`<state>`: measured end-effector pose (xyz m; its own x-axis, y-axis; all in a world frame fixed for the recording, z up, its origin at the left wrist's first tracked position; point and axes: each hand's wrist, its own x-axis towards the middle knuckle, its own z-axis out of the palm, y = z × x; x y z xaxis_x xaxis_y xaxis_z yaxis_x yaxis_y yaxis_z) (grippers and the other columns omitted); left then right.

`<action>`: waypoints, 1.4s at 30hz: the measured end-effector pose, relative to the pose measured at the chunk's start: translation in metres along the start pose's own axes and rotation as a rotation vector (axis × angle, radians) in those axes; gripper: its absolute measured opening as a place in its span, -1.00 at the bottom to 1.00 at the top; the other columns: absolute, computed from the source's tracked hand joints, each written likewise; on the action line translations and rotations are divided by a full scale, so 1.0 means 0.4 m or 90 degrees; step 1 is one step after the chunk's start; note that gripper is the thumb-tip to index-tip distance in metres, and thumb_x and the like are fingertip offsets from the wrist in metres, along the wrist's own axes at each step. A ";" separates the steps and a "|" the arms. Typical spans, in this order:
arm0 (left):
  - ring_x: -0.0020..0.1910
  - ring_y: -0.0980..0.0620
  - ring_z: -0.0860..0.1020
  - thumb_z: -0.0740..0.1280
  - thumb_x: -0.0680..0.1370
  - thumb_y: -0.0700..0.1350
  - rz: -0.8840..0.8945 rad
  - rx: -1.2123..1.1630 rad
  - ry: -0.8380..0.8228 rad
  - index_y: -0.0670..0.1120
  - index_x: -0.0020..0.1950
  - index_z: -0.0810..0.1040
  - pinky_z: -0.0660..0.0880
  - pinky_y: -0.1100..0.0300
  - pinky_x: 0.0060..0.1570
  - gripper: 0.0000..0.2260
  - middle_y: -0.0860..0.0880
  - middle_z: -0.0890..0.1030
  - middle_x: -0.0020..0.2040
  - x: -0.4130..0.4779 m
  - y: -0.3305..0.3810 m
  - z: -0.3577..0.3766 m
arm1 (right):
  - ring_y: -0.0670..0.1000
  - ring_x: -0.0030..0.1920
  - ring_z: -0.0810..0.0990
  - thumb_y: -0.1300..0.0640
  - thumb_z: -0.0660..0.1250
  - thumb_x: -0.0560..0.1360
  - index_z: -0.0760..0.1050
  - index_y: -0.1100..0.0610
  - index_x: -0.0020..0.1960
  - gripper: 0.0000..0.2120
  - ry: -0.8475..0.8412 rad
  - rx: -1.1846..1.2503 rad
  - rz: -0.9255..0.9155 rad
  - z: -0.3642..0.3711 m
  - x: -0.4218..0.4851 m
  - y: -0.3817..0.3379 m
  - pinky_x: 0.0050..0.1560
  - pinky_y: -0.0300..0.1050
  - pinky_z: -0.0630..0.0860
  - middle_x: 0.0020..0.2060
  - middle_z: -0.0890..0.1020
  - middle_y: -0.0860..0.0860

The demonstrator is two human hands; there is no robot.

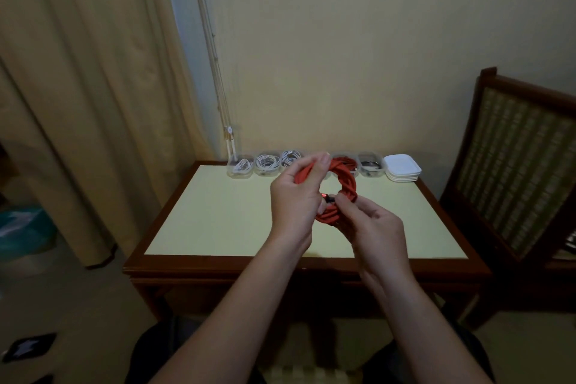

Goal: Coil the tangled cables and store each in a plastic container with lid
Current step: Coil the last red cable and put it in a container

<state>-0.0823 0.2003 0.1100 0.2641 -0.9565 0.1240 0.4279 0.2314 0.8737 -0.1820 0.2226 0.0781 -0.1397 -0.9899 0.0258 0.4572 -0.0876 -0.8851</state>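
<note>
A red cable (348,185), wound into a loose coil, is held up above the middle of the table (218,218). My left hand (294,199) grips the coil's upper left side, thumb on top. My right hand (371,221) pinches the cable's dark plug end at the coil's lower edge. Along the table's far edge stands a row of clear plastic containers (240,167): three on the left hold white coiled cables (267,161), one behind the coil holds a red cable (344,161), and one holds a dark cable (370,164). A stack of white lids (402,168) lies at the row's right end.
The table has a pale top and a dark wooden rim. A wooden chair with a woven back (514,171) stands to the right. A curtain (87,87) hangs at the left, with thin cords (218,81) down the wall beside it.
</note>
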 end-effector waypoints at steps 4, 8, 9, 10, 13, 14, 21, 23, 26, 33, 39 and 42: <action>-0.13 0.20 0.67 0.47 0.54 -0.09 0.147 0.171 0.019 -0.09 0.01 0.71 0.54 0.34 -0.14 -0.90 0.10 0.73 -0.09 -0.001 -0.025 -0.009 | 0.09 -0.04 0.68 0.29 0.41 0.53 0.65 0.30 0.07 -0.86 0.005 0.030 0.058 -0.012 0.022 0.016 0.13 0.06 0.57 -0.06 0.74 0.18; -0.04 0.19 0.66 0.49 0.52 0.00 0.147 0.234 0.000 -0.04 -0.01 0.73 0.53 0.29 0.03 -0.87 0.10 0.73 -0.10 0.010 -0.041 -0.020 | -0.08 -0.17 0.43 0.17 0.38 0.58 0.69 0.12 0.05 -0.88 -0.007 -0.069 0.099 -0.036 0.030 0.018 -0.17 -0.13 0.30 -0.05 0.73 -0.07; -0.07 0.19 0.66 0.50 0.51 0.01 0.138 0.235 0.004 -0.04 -0.02 0.73 0.52 0.28 -0.01 -0.85 0.09 0.73 -0.12 0.012 -0.044 -0.022 | -0.09 -0.23 0.37 0.17 0.36 0.59 0.68 0.11 0.07 -0.86 -0.016 -0.060 0.111 -0.039 0.031 0.019 -0.22 -0.14 0.27 -0.04 0.71 -0.07; -0.11 0.20 0.65 0.50 0.51 0.02 0.126 0.227 0.007 -0.05 -0.03 0.73 0.51 0.27 -0.04 -0.84 0.09 0.72 -0.13 0.017 -0.047 -0.025 | -0.10 -0.26 0.33 0.16 0.34 0.60 0.67 0.11 0.08 -0.85 -0.036 -0.044 0.125 -0.042 0.029 0.018 -0.24 -0.14 0.24 -0.04 0.70 -0.07; -0.25 0.23 0.58 0.49 0.51 0.04 0.095 0.212 0.003 -0.06 -0.04 0.73 0.45 0.25 -0.14 -0.82 0.13 0.69 -0.23 0.023 -0.047 -0.033 | -0.11 -0.26 0.35 0.14 0.31 0.57 0.63 0.09 0.13 -0.81 -0.139 0.007 0.167 -0.048 0.016 0.005 -0.21 -0.10 0.21 -0.09 0.66 -0.10; -0.31 0.23 0.54 0.48 0.51 0.05 0.082 0.217 -0.002 -0.06 -0.04 0.73 0.43 0.24 -0.17 -0.81 0.15 0.65 -0.29 0.024 -0.046 -0.033 | -0.10 -0.23 0.39 0.12 0.32 0.54 0.62 0.08 0.15 -0.78 -0.169 0.028 0.174 -0.051 0.012 0.000 -0.20 -0.09 0.21 -0.10 0.64 -0.10; -0.46 0.11 0.27 0.50 0.51 -0.03 -0.059 0.140 -0.024 -0.12 -0.02 0.72 0.27 0.28 -0.45 -0.83 0.12 0.47 -0.46 0.017 -0.065 -0.012 | -0.07 -0.33 0.39 0.15 0.32 0.59 0.58 0.11 0.05 -0.91 -0.089 0.057 0.204 -0.030 0.009 0.010 -0.30 -0.13 0.20 -0.31 0.50 -0.01; -0.48 0.15 0.32 0.50 0.51 -0.07 -0.049 0.144 -0.042 -0.17 0.02 0.72 0.29 0.31 -0.43 -0.80 0.12 0.52 -0.41 0.011 -0.076 -0.005 | -0.07 -0.36 0.39 0.20 0.35 0.57 0.54 0.09 -0.07 -0.95 -0.031 0.015 0.195 -0.024 0.011 0.018 -0.36 -0.15 0.20 -0.35 0.47 -0.02; -0.43 0.26 0.47 0.49 0.52 -0.12 -0.036 0.138 -0.043 -0.25 0.05 0.69 0.39 0.37 -0.32 -0.78 0.13 0.62 -0.36 0.011 -0.086 -0.001 | -0.04 -0.26 0.46 0.28 0.40 0.52 0.54 0.10 -0.01 -0.88 0.020 -0.008 0.184 -0.024 0.003 0.028 -0.37 -0.15 0.26 -0.23 0.52 0.00; -0.50 0.28 0.42 0.48 0.53 -0.13 -0.039 0.162 -0.034 -0.23 0.06 0.68 0.34 0.43 -0.38 -0.80 0.19 0.53 -0.47 0.014 -0.099 -0.018 | 0.00 -0.18 0.69 0.22 0.46 0.50 0.62 0.11 0.00 -0.91 0.032 -0.245 0.022 -0.044 -0.009 0.041 -0.13 -0.02 0.56 -0.27 0.71 -0.01; -0.45 0.10 0.27 0.49 0.52 -0.05 -0.090 0.135 -0.019 -0.12 0.03 0.71 0.26 0.28 -0.46 -0.83 0.10 0.48 -0.42 0.024 -0.130 -0.033 | 0.14 -0.18 0.75 0.38 0.34 0.56 0.59 0.27 0.04 -0.89 -0.045 -0.271 0.008 -0.078 0.024 0.051 -0.17 -0.16 0.66 -0.13 0.71 0.25; -0.47 0.11 0.28 0.47 0.54 -0.06 -0.139 0.076 -0.014 -0.15 0.09 0.69 0.26 0.29 -0.47 -0.79 0.04 0.42 -0.44 0.040 -0.142 -0.025 | 0.12 -0.19 0.75 0.40 0.32 0.55 0.58 0.23 0.25 -0.70 -0.043 -0.271 -0.001 -0.088 0.048 0.053 -0.14 -0.13 0.69 -0.01 0.70 0.25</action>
<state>-0.0938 0.1736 0.0576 0.1566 -0.9856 -0.0643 0.3666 -0.0025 0.9304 -0.2061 0.2058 0.0434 -0.0758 -0.9961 0.0455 0.0519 -0.0495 -0.9974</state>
